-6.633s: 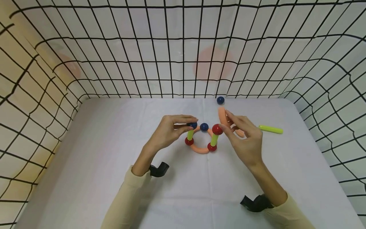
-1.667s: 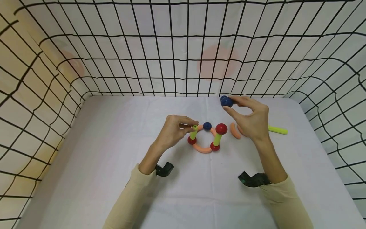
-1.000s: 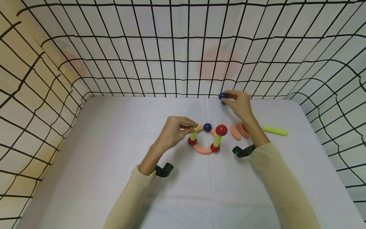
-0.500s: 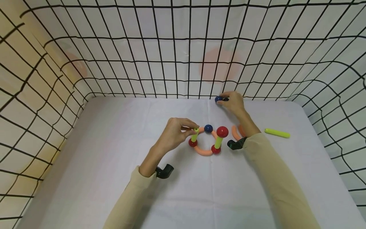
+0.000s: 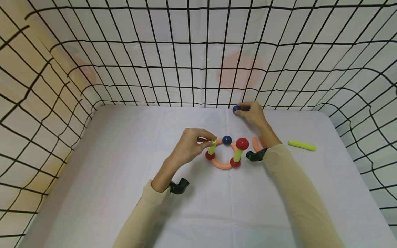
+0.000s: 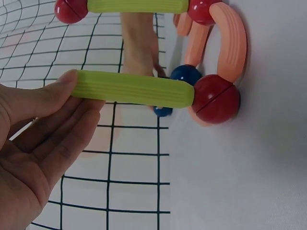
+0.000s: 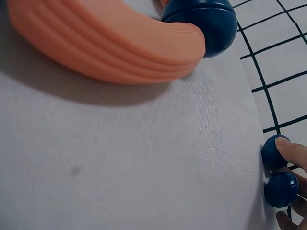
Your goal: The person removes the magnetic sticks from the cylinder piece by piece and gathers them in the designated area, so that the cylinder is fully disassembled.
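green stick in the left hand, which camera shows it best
The left wrist view: the green stick shows large and lengthwise, from the left hand to the red ball at its far end. The head view shows it small and foreshortened; the right wrist view does not show it.

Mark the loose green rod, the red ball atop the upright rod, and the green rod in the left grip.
Loose green rod (image 5: 302,145): head view, middle of its length.
Red ball (image 5: 242,144): head view, middle of its top.
Held green rod (image 6: 134,88): left wrist view, middle of its side.
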